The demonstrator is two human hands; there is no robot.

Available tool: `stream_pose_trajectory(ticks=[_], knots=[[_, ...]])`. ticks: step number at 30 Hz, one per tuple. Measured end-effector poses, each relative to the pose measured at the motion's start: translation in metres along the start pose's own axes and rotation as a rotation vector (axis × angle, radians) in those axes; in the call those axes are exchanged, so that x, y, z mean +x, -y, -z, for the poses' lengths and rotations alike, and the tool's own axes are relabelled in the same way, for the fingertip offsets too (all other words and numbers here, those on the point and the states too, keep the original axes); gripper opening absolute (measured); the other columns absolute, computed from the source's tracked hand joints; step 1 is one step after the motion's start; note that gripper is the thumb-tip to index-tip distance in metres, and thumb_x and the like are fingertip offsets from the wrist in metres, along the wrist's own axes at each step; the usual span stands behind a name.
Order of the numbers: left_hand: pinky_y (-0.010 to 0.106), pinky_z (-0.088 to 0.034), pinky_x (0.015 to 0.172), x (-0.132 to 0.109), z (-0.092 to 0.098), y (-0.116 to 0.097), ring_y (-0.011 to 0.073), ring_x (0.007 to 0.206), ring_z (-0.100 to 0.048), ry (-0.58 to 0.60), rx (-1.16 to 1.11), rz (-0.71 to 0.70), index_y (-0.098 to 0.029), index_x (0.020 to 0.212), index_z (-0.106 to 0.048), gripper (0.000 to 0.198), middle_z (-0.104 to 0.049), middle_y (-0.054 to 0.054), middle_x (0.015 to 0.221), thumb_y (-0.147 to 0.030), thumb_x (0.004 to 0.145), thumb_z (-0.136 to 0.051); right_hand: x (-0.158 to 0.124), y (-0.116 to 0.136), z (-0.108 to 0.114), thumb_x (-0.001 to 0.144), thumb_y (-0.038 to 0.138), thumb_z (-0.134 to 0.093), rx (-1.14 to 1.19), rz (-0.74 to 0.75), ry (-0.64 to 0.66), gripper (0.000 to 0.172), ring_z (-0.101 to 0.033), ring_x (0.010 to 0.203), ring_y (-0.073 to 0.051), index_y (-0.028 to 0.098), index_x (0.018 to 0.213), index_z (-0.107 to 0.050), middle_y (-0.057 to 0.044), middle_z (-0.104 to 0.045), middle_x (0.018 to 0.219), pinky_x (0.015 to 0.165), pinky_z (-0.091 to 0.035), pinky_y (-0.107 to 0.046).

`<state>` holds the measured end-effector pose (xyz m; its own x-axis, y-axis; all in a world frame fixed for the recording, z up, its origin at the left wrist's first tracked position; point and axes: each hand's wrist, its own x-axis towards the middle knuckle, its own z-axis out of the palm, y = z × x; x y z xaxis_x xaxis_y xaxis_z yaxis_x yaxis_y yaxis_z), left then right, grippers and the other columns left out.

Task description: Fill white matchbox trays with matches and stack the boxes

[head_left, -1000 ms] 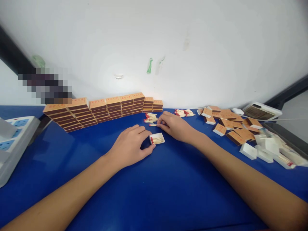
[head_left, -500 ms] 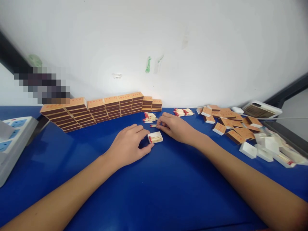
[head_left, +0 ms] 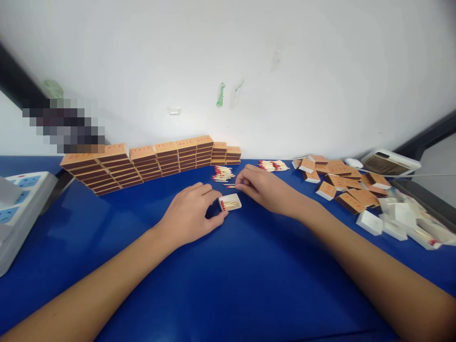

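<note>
A small white matchbox tray (head_left: 236,196) lies on the blue table, with several red-headed matches (head_left: 231,205) inside it. My left hand (head_left: 194,211) grips the tray's left end between thumb and fingers. Just beyond the tray's far right corner, my right hand (head_left: 258,186) pinches matches (head_left: 230,185) by their plain ends, their red heads pointing left. Behind these, a loose heap of matches (head_left: 222,173) rests on the table. The fingertips of my right hand partly hide what they hold.
Stacked matchboxes (head_left: 160,159) form a row along the wall at the back left. Another match pile (head_left: 272,165) lies behind my right hand. Loose matchbox sleeves (head_left: 351,199) and white trays (head_left: 401,216) are scattered at right. A power strip (head_left: 24,204) stands at far left.
My right hand has shifted slightly right with the pinched matches, drawing them a little away from the heap. My left hand keeps its grip on the tray.
</note>
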<state>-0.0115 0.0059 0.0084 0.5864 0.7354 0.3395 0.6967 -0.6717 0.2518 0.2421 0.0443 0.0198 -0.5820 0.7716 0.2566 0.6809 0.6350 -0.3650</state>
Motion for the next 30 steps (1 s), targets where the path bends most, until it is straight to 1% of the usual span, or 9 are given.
stream_pose_trajectory(ticks=[4, 6, 8, 12, 16, 22, 26, 28, 30], knots=[[0.039, -0.049, 0.076, 0.000, 0.000, 0.001, 0.0231, 0.086, -0.061, -0.003, 0.002, 0.004, -0.019, 0.110, -0.075, 0.026, -0.067, 0.003, 0.090, -0.041, 0.098, -0.067, -0.008, 0.026, 0.008, 0.107, 0.022, -0.051, 0.000, 0.009, 0.079, 0.013, -0.058, 0.078, -0.016, 0.020, 0.099, -0.061, -0.006, -0.062, 0.103, 0.069, -0.043, -0.029], [0.039, -0.049, 0.076, 0.000, 0.000, 0.001, 0.0234, 0.087, -0.061, -0.002, 0.011, 0.003, -0.019, 0.107, -0.075, 0.025, -0.067, 0.003, 0.090, -0.041, 0.098, -0.068, -0.010, 0.035, 0.005, 0.108, 0.023, -0.052, -0.042, 0.024, 0.119, 0.014, -0.058, 0.076, -0.015, 0.020, 0.099, -0.062, -0.006, -0.063, 0.105, 0.068, -0.043, -0.030], [0.039, -0.048, 0.076, 0.000, 0.000, 0.001, 0.0234, 0.086, -0.060, -0.001, 0.016, 0.000, -0.019, 0.105, -0.074, 0.025, -0.066, 0.003, 0.089, -0.042, 0.098, -0.068, -0.011, 0.039, -0.001, 0.107, 0.023, -0.053, -0.092, 0.034, 0.125, 0.013, -0.058, 0.074, -0.016, 0.018, 0.100, -0.062, -0.007, -0.063, 0.104, 0.068, -0.043, -0.030], [0.038, -0.048, 0.076, 0.000, 0.000, 0.000, 0.0230, 0.086, -0.060, -0.003, 0.017, -0.005, -0.019, 0.101, -0.072, 0.023, -0.066, 0.003, 0.089, -0.041, 0.098, -0.067, -0.010, 0.038, -0.008, 0.105, 0.021, -0.056, -0.080, 0.041, 0.081, 0.008, -0.060, 0.076, -0.016, 0.018, 0.104, -0.063, -0.007, -0.065, 0.105, 0.069, -0.044, -0.030], [0.038, -0.048, 0.076, 0.000, 0.000, -0.001, 0.0223, 0.085, -0.060, 0.008, 0.004, -0.021, -0.020, 0.098, -0.071, 0.022, -0.065, 0.003, 0.088, -0.041, 0.099, -0.066, -0.010, 0.036, -0.006, 0.106, 0.027, -0.059, -0.004, 0.026, 0.092, 0.011, -0.063, 0.080, -0.016, 0.019, 0.103, -0.065, -0.006, -0.065, 0.105, 0.070, -0.045, -0.030], [0.038, -0.049, 0.075, 0.000, 0.000, -0.001, 0.0220, 0.085, -0.061, 0.008, -0.024, -0.021, -0.020, 0.105, -0.073, 0.024, -0.066, 0.003, 0.089, -0.042, 0.099, -0.066, -0.010, 0.035, 0.003, 0.106, 0.023, -0.057, 0.050, 0.044, 0.135, 0.014, -0.061, 0.079, -0.016, 0.020, 0.102, -0.071, -0.006, -0.063, 0.103, 0.071, -0.046, -0.031], [0.038, -0.049, 0.076, 0.000, 0.000, -0.001, 0.0219, 0.086, -0.061, 0.010, -0.032, -0.025, -0.020, 0.106, -0.073, 0.023, -0.066, 0.003, 0.090, -0.041, 0.099, -0.067, -0.010, 0.033, 0.007, 0.105, 0.017, -0.054, 0.154, 0.065, 0.168, 0.019, -0.062, 0.085, -0.016, 0.020, 0.103, -0.073, -0.006, -0.063, 0.102, 0.075, -0.048, -0.030], [0.038, -0.049, 0.076, 0.000, 0.000, -0.001, 0.0219, 0.086, -0.061, 0.006, -0.032, -0.028, -0.020, 0.107, -0.073, 0.023, -0.066, 0.003, 0.090, -0.041, 0.099, -0.067, -0.008, 0.029, 0.006, 0.103, 0.017, -0.056, 0.197, 0.044, 0.153, 0.018, -0.061, 0.083, -0.016, 0.021, 0.102, -0.073, -0.005, -0.062, 0.101, 0.073, -0.048, -0.030], [0.038, -0.050, 0.076, 0.000, 0.000, 0.000, 0.0220, 0.086, -0.061, 0.002, -0.029, -0.030, -0.020, 0.108, -0.074, 0.023, -0.066, 0.003, 0.090, -0.040, 0.098, -0.067, -0.005, 0.021, 0.005, 0.101, 0.021, -0.061, 0.249, 0.006, 0.116, 0.013, -0.060, 0.079, -0.015, 0.021, 0.098, -0.074, -0.003, -0.062, 0.097, 0.071, -0.047, -0.029]])
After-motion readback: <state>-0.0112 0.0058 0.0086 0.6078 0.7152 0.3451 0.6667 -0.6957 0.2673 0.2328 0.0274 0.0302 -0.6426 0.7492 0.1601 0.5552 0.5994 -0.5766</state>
